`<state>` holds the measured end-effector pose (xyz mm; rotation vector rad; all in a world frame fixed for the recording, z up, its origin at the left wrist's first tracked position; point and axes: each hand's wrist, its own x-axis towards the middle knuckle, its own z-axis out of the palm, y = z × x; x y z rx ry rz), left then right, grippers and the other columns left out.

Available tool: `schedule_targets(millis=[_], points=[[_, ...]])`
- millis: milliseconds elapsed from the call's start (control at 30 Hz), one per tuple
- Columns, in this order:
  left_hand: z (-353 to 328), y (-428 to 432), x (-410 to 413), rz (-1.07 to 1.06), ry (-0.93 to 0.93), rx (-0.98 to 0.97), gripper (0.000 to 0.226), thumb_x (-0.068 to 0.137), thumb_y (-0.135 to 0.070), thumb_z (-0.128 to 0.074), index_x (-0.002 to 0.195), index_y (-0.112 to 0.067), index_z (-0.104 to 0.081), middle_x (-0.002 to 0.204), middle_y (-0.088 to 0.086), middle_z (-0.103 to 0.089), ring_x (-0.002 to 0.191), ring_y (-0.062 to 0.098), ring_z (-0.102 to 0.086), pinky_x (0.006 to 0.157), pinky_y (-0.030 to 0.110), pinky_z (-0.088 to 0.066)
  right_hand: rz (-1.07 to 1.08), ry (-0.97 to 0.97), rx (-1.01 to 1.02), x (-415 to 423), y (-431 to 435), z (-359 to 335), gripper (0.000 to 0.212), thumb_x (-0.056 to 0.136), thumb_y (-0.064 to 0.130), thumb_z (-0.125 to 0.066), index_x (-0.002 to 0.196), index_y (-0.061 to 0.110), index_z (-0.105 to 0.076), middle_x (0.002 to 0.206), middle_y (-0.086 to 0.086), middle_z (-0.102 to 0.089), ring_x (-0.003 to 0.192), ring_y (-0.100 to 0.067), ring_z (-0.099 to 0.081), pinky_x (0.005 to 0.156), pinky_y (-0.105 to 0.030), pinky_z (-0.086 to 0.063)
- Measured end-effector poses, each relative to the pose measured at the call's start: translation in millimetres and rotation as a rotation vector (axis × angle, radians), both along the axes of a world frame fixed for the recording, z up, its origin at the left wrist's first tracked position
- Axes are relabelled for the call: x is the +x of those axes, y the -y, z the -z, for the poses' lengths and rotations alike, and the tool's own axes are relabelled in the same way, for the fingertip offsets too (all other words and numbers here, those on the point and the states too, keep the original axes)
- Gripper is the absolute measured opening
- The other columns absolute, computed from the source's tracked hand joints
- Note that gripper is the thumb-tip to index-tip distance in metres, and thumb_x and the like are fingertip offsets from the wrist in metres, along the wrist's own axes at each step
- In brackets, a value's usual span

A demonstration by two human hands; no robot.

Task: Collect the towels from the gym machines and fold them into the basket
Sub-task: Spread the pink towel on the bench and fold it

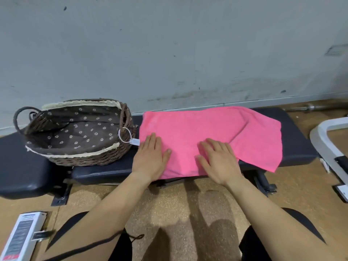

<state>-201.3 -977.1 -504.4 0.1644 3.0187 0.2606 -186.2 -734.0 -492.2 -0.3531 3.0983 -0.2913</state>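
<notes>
A pink towel lies spread across a black padded gym bench, its right end creased and hanging a little over the front edge. My left hand presses flat on the towel's near left corner, fingers straight. My right hand lies flat on the towel's near middle, fingers spread. A brown wicker basket with a dark flowered lining and two loop handles stands on the bench just left of the towel. Nothing is inside it. A white tag hangs from its right handle.
A grey wall runs right behind the bench. A white machine frame stands at the right, and a white labelled machine part at the bottom left. A metal bar lies along the wall's foot. The floor is tan.
</notes>
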Motion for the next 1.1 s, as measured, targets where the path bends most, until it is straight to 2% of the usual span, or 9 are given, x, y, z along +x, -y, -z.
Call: schedule_targets(millis=[133,367,533,667,767,833,900,967,1100], points=[[-21,-62,-7,0.148,-0.025,0.093,0.064,0.104,-0.049,-0.026,0.156,-0.013,-0.021,0.165,0.007,-0.014,0.151,0.023,-0.018,0.122,0.038,-0.019,0.239,-0.182,-0.155,-4,-47,-11,0.039,0.097,0.042,-0.047,0.127,0.021,-0.06,0.128,-0.005,-0.058,0.115,-0.029,-0.055,0.1,-0.046,-0.044],[-38,-177,-67,0.38,-0.063,0.168,0.041,0.101,-0.036,-0.043,0.138,-0.02,-0.051,0.143,0.003,-0.051,0.129,0.026,-0.048,0.106,0.041,-0.04,0.753,-0.058,-0.194,0,-154,-10,0.038,0.095,0.035,-0.047,0.124,0.011,-0.055,0.123,-0.017,-0.053,0.111,-0.041,-0.052,0.085,-0.05,-0.05],[-49,-270,-123,0.451,-0.156,0.241,0.024,0.095,-0.023,-0.046,0.108,-0.025,-0.066,0.118,0.0,-0.066,0.11,0.026,-0.059,0.091,0.041,-0.049,0.811,0.144,-0.249,-4,-186,0,0.03,0.094,0.042,-0.05,0.106,0.015,-0.046,0.103,-0.009,-0.06,0.09,-0.034,-0.063,0.067,-0.04,-0.049],[-46,-338,-158,0.55,-0.068,0.232,0.054,0.083,-0.001,-0.045,0.123,-0.034,-0.062,0.134,-0.007,-0.06,0.124,0.021,-0.053,0.1,0.037,-0.045,0.773,0.155,-0.341,-15,-194,6,0.019,0.093,0.029,-0.056,0.101,0.016,-0.046,0.098,-0.009,-0.063,0.087,-0.034,-0.064,0.067,-0.042,-0.052],[-41,-374,-175,0.772,0.072,0.012,0.084,0.077,0.013,-0.039,0.141,-0.041,-0.048,0.153,-0.008,-0.039,0.138,0.022,-0.033,0.108,0.04,-0.038,0.763,0.16,-0.443,-25,-205,6,0.009,0.089,0.015,-0.048,0.097,0.015,-0.052,0.094,-0.009,-0.063,0.085,-0.032,-0.063,0.068,-0.043,-0.055],[-36,-382,-184,0.837,0.132,-0.067,0.076,0.079,0.009,-0.042,0.13,-0.047,-0.056,0.147,-0.008,-0.04,0.132,0.021,-0.032,0.105,0.039,-0.039,0.781,0.181,-0.479,-29,-215,1,0.015,0.085,0.008,-0.045,0.096,0.013,-0.055,0.092,-0.008,-0.062,0.086,-0.03,-0.062,0.069,-0.042,-0.056],[-34,-382,-189,0.843,0.134,-0.09,0.046,0.082,-0.006,-0.053,0.109,-0.041,-0.065,0.128,-0.006,-0.046,0.122,0.02,-0.037,0.09,0.034,-0.041,0.816,0.154,-0.505,-30,-226,-6,0.022,0.082,0.003,-0.045,0.099,0.014,-0.054,0.092,-0.006,-0.06,0.085,-0.028,-0.06,0.07,-0.042,-0.056],[-37,-377,-195,0.835,0.065,-0.187,0.02,0.079,-0.022,-0.061,0.095,-0.034,-0.062,0.118,-0.004,-0.047,0.116,0.02,-0.04,0.075,0.031,-0.035,0.84,0.112,-0.53,-30,-235,-10,0.026,0.081,-0.001,-0.046,0.1,0.016,-0.053,0.092,-0.003,-0.058,0.083,-0.025,-0.058,0.069,-0.04,-0.054],[-48,-366,-215,0.788,-0.06,-0.424,0.024,0.076,-0.046,-0.062,0.099,-0.038,-0.062,0.114,-0.003,-0.048,0.113,0.023,-0.043,0.073,0.033,-0.039,0.838,0.136,-0.492,-29,-248,-10,0.035,0.077,-0.003,-0.048,0.105,0.017,-0.056,0.107,-0.005,-0.053,0.093,-0.026,-0.052,0.079,-0.038,-0.05]])
